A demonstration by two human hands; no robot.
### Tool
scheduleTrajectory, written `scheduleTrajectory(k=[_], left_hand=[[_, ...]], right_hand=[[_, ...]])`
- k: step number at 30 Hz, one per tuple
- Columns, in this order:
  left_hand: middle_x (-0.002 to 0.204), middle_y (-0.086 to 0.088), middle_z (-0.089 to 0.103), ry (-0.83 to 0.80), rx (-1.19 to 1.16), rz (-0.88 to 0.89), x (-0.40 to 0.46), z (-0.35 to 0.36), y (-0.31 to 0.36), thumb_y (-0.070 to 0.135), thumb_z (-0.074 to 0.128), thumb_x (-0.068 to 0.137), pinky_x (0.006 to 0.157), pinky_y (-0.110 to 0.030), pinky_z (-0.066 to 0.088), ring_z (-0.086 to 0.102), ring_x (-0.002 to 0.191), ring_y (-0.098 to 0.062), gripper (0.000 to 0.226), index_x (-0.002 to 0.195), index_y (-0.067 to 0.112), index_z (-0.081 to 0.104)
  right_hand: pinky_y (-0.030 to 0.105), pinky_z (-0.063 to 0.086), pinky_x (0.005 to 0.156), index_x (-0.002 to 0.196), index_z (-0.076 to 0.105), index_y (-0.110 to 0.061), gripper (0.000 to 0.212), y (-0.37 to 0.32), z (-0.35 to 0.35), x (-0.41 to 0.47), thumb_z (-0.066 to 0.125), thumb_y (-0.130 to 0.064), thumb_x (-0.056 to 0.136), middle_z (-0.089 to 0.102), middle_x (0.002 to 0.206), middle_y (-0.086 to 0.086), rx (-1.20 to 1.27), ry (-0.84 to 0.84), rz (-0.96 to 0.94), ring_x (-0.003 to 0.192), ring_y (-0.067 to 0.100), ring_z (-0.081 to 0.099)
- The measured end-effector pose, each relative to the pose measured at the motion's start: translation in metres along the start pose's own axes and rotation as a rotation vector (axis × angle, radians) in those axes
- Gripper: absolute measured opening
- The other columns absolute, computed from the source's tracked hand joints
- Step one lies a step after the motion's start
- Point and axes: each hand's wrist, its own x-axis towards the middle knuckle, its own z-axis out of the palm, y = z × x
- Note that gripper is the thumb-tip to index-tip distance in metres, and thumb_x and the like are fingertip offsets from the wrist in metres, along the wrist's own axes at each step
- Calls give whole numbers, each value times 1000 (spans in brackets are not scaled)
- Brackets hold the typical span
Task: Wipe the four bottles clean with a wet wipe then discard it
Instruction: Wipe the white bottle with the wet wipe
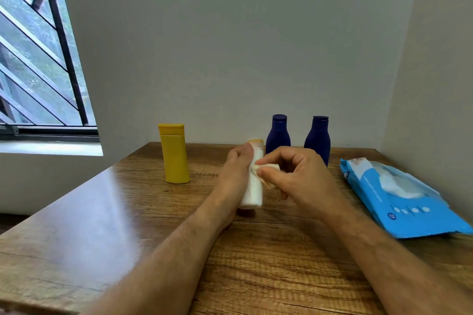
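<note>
**Wiping bottle, wipe wrapped on it**

L hand (236, 173) grips pale bottle (253, 186), held just above table (128, 212) centre. R hand (294, 176) fingertips pinch wet wipe (268, 167) against its side. Yellow bottle (174, 153) and 2 blue bottles (278, 135) (317, 138) stand behind, upright. Wipe pack (399, 194) at right. Next, prob: rub round body, set down, take another.

White bottle (252, 190): left side covered by left hand (236, 173), base blurred.
Right navy bottle (317, 139): bottom hidden behind right hand (294, 176).
Wipe pack (399, 197): cut off at 3 o'clock edge; print too small to read.
Forearms: cropped at 6 o'clock.
</note>
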Motion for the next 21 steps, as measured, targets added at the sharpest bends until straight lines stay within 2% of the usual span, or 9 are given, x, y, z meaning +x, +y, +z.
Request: scheduleTrajectory(k=[2,5,8,10,12,16,18,20,21], left_hand=[[115,-10,68,-34,107,72,-3,3,-2,60,44,94,87,-48,58,68,96,-27,49,132,30,49],[118,-14,67,-52,25,29,-5,7,-1,55,42,101,84,-47,57,66,94,-28,42,132,27,50],[118,-21,68,-14,-171,-44,-4,3,2,49,41,104,84,-50,58,69,96,-33,41,132,21,51],[117,-23,68,20,-298,-99,-5,2,8,49,42,104,89,-60,56,71,101,-40,32,121,24,53],[117,-24,67,73,-349,-142,-4,1,11,50,43,103,89,-69,52,69,104,-44,27,115,28,53],[119,-24,67,59,-327,-175,-4,1,9,55,43,102,90,-67,53,70,104,-43,43,133,25,49],[115,-22,71,-44,-265,-172,-6,2,6,60,41,100,90,-61,56,72,100,-39,54,135,20,52],[99,-14,74,-142,-172,-119,-12,5,7,62,36,100,69,-40,60,72,81,-27,61,128,13,59],[90,-10,72,-175,-171,-99,-14,6,7,60,36,101,59,-32,55,66,70,-20,59,124,12,62]], right_hand=[[10,47,56,91,73,-30,9,1,-1,1,75,-26,84,70,89,-13,22,138,-6,82,2,66],[13,49,58,96,73,-30,11,2,-3,3,73,-25,86,70,94,-12,25,191,4,85,7,67],[21,51,55,91,76,-28,11,-1,-4,1,77,-20,83,72,91,-5,42,22,46,73,13,67],[26,54,51,87,78,-24,10,-4,-5,-1,78,-16,81,73,87,0,70,-110,61,65,18,67],[26,55,51,85,79,-21,9,-6,-7,-1,79,-14,80,74,85,-1,68,-183,60,68,18,70],[25,54,53,85,78,-20,8,-7,-7,-2,79,-14,79,74,85,-4,64,-248,83,71,15,71],[25,53,51,86,78,-22,7,-6,-5,-2,78,-18,81,73,87,-2,71,-205,83,67,15,69],[24,51,49,89,76,-24,7,-5,-4,-1,76,-22,83,71,87,0,82,-78,72,59,13,65],[22,51,48,91,75,-24,7,-4,-4,0,75,-22,84,71,87,0,82,-6,65,57,11,64]])
